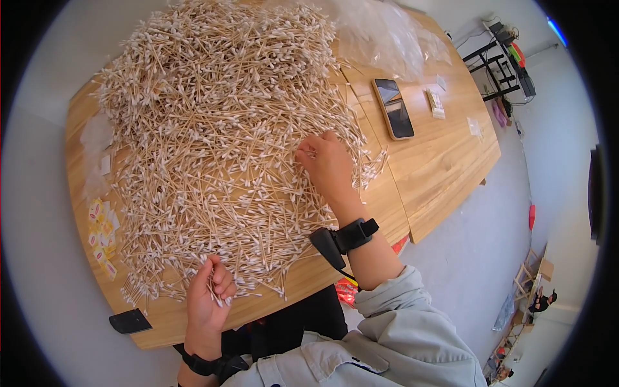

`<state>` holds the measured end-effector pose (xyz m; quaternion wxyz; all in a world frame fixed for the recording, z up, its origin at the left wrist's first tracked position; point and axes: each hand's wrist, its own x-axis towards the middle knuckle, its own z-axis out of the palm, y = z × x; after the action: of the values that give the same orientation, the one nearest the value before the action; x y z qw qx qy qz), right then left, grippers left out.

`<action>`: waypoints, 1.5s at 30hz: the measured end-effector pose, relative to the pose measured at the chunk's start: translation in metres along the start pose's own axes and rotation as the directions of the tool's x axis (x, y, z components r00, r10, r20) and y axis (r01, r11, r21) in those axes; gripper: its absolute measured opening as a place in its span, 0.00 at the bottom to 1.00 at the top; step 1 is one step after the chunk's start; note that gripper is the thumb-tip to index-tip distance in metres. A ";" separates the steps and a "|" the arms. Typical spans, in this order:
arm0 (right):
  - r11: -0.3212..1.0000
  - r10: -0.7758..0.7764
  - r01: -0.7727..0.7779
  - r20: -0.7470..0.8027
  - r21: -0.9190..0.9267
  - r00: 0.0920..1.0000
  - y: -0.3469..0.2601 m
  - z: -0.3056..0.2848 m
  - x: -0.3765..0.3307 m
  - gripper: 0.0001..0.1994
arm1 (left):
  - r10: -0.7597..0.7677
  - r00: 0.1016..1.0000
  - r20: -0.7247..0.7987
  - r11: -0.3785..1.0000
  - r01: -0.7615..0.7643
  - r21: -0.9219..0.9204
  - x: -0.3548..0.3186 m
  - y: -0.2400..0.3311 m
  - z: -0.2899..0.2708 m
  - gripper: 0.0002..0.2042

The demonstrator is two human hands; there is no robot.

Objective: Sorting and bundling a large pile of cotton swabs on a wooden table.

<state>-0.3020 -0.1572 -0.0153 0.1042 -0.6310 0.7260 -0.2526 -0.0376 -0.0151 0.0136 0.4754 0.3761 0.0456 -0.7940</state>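
Observation:
A huge heap of cotton swabs (213,116) with wooden sticks and white tips covers most of the wooden table (445,174). Near the table's front edge, my left hand (211,290) is curled around a few cotton swabs, their tips showing between the fingers. My right hand (327,164) reaches into the right side of the heap, fingertips pinched together among the swabs. What those fingers grip is too small to make out. Black straps circle both wrists, and a black box-shaped device (327,247) sits on the right one.
Right of the heap lie a smartphone (393,108), a small white packet (435,103) and clear plastic bags (380,39). Yellow-and-white labels (102,235) and a crumpled plastic bag (97,155) rest along the left edge. A black flat piece (130,321) juts from the front left corner.

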 end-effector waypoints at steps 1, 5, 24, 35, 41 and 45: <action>0.989 0.076 -0.075 -0.002 0.123 0.997 0.002 -0.001 0.002 0.04 | 0.001 1.000 0.000 1.000 -0.001 -0.004 0.000 0.001 0.000 0.07; 0.408 0.324 -0.344 0.218 0.846 0.921 0.019 -0.010 0.004 0.04 | 0.004 1.000 0.000 1.000 -0.004 -0.007 -0.001 0.002 -0.001 0.07; 0.451 0.263 -0.479 0.401 0.753 0.878 -0.003 -0.042 -0.052 0.07 | -0.049 0.999 -0.011 0.998 0.049 -0.040 -0.001 -0.006 0.009 0.07; 0.578 0.017 -0.551 0.666 0.602 0.746 -0.015 -0.056 -0.083 0.07 | -0.090 0.996 0.014 0.996 0.090 0.004 -0.001 -0.014 0.012 0.07; 0.892 0.102 -0.173 0.186 0.418 0.977 -0.007 -0.029 -0.068 0.06 | -0.051 0.999 0.014 0.999 0.051 -0.017 -0.003 -0.013 0.011 0.07; 0.942 0.126 -0.168 0.160 0.289 0.979 -0.020 -0.011 -0.057 0.06 | -0.060 0.998 0.003 0.998 0.060 -0.002 -0.003 -0.014 0.012 0.07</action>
<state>-0.2797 -0.1013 -0.0059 0.2682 -0.5678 0.7150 -0.3073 -0.0542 -0.0103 0.0201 0.4518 0.3730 0.0571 -0.8084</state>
